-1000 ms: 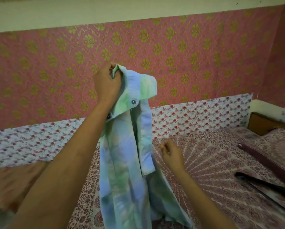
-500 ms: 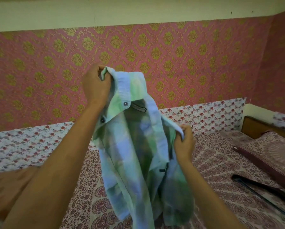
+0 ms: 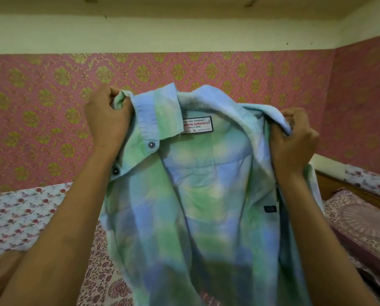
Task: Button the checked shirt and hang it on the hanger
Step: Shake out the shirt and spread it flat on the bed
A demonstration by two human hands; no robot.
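The blue-and-green checked shirt [image 3: 197,206] hangs in the air in front of me, spread open with its inside and neck label facing me. My left hand [image 3: 106,120] grips the left collar end, with two dark buttons showing just below it. My right hand [image 3: 292,140] grips the right collar and front edge at about the same height. The shirt front is unbuttoned. No hanger shows in this frame; the shirt covers the bed area to the lower right.
A bed with a maroon patterned sheet [image 3: 109,281] lies below the shirt. A floral sheet [image 3: 25,215] lines the pink wall [image 3: 52,120] behind it. A wooden headboard [image 3: 330,184] and a pillow [image 3: 361,219] are at the right.
My right hand went from empty to gripping the shirt's right front, then rose level with my left. The shirt opened wide and came closer and higher, hiding the black hanger on the bed.
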